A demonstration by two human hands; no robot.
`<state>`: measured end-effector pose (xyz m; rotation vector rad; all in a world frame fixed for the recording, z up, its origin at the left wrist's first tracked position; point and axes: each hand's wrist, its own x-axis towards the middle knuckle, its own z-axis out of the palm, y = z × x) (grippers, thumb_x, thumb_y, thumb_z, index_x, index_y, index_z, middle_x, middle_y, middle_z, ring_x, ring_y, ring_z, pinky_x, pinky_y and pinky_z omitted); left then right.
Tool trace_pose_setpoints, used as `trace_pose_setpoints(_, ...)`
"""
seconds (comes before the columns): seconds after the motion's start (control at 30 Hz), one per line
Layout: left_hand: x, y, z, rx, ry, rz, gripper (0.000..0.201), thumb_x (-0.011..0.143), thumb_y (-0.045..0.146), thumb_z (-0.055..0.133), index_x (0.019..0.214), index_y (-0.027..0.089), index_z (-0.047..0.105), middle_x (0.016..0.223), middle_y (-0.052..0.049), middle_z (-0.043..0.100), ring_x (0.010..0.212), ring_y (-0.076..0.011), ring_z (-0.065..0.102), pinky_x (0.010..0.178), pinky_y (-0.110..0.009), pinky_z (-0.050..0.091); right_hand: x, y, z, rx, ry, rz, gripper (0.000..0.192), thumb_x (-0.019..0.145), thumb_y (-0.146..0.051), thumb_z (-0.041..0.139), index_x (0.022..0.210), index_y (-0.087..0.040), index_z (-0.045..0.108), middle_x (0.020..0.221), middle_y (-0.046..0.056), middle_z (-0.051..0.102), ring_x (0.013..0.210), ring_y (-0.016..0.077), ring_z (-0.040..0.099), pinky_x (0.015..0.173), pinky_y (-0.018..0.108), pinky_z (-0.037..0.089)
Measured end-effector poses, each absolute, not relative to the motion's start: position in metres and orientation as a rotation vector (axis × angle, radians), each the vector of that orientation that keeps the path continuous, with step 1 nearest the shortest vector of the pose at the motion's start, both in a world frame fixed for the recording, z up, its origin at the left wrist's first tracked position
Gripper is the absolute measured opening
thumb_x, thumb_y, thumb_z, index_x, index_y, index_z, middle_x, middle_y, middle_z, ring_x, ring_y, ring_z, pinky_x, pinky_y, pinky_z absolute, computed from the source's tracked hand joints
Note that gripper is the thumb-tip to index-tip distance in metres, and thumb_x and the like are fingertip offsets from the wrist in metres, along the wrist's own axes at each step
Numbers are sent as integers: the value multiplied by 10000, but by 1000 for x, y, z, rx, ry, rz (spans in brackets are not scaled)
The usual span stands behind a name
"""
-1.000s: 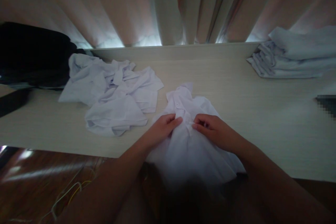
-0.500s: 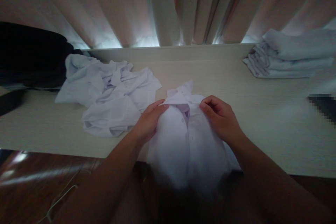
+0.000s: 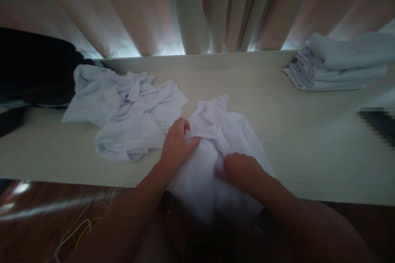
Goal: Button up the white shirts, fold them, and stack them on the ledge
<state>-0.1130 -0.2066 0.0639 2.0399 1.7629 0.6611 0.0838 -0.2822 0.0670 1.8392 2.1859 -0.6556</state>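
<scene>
A white button-up shirt (image 3: 240, 131) lies in front of me with its collar end away from me, its lower part hanging over the table's near edge. My left hand (image 3: 177, 141) pinches the cloth near the collar on the left, thumb on top. Lower down, my right hand (image 3: 242, 168) is closed at the shirt's front opening, knuckles up; its fingertips are blurred and partly hidden by the cloth. Left of the shirt, close to my left hand, is a crumpled heap of white shirts (image 3: 132, 119).
Folded white garments (image 3: 345, 61) are stacked at the back right of the pale table (image 3: 308, 144). A pixelated dark object (image 3: 378, 123) sits at the right. A black bag-like bulk (image 3: 33, 65) fills the back left. Curtains (image 3: 197, 12) hang behind. Cables (image 3: 72, 234) trail across the floor at lower left.
My right hand has left the right side of the collar and moved down and left to the front opening. The collar area has bunched up; my left hand still holds its side.
</scene>
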Motion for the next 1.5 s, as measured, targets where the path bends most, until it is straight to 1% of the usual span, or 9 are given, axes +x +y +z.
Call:
trace_pose_setpoints(0.1, -105, -223, 72, 2220, 1723, 373, 316, 842, 455, 592, 660, 212, 507, 664, -3, 546, 639, -170, 478, 606, -294, 286, 80, -279, 62, 1830, 2145, -655, 391, 881, -513, 586, 905, -160, 752, 909, 168, 746, 835, 278, 715, 705, 340, 498)
trace_pose_setpoints(0.27, -95, -235, 53, 2229, 1559, 19, 583, 841, 744, 463, 647, 219, 628, 657, -48, 615, 604, -200, 513, 578, -306, 248, 87, -277, 68, 1749, 2159, -707, 298, 872, -409, 612, 941, -151, 744, 938, 170, 745, 883, 288, 710, 730, 348, 501)
trace_pose_setpoints(0.4, -96, -229, 38, 2216, 1484, -34, 446, 847, 614, 561, 664, 212, 616, 683, -36, 623, 623, -197, 525, 565, -294, 234, 104, -274, 67, 1612, 2244, -850, 224, 862, -323, 589, 909, -148, 720, 952, 152, 734, 864, 287, 686, 711, 354, 478)
trace_pose_setpoints(0.63, -100, -221, 62, 2078, 1467, 529, 331, 875, 445, 610, 676, 199, 514, 619, 40, 498, 595, -133, 457, 580, -262, 282, 123, -261, 83, 1857, 2252, -1511, 248, 877, -250, 542, 639, -181, 547, 633, 26, 630, 572, 139, 564, 579, 271, 402)
trace_pose_setpoints(0.8, -98, -213, 106, 1809, 1511, 1046, 270, 885, 380, 605, 702, 198, 527, 610, 52, 469, 579, -117, 426, 541, -237, 299, 119, -254, 111, 2489, 2412, -2192, 238, 942, -370, 558, 776, -200, 584, 693, -23, 597, 612, 119, 562, 600, 253, 452)
trace_pose_setpoints(0.93, -95, -206, 109, 1730, 1418, 967, 328, 878, 413, 606, 646, 188, 545, 576, 50, 463, 556, -111, 408, 519, -230, 311, 106, -251, 104, 2526, 2391, -2540, 155, 917, -363, 624, 876, -214, 618, 775, -25, 646, 691, 113, 609, 646, 238, 472)
trace_pose_setpoints(1.2, -88, -218, 73, 1413, 1195, 752, 247, 799, 384, 666, 894, 156, 683, 840, -34, 711, 763, -168, 632, 686, -265, 482, 90, -251, 77, 2487, 2232, -2390, 144, 832, -314, 673, 886, -181, 657, 750, -16, 654, 648, 120, 603, 606, 242, 498)
trace_pose_setpoints(1.37, -92, -218, 81, 1432, 1297, 783, 236, 760, 393, 700, 777, 165, 639, 710, -1, 655, 667, -147, 588, 621, -250, 447, 87, -258, 82, 2585, 2296, -2300, 142, 836, -321, 696, 892, -196, 659, 767, -11, 659, 666, 127, 606, 596, 232, 486)
trace_pose_setpoints(1.5, -92, -219, 79, 1597, 1433, 749, 270, 743, 365, 707, 640, 181, 538, 576, 45, 536, 564, -112, 482, 535, -228, 348, 81, -265, 81, 2640, 2593, -1890, 102, 841, -267, 693, 921, -211, 664, 836, -4, 677, 751, 140, 637, 706, 253, 515)
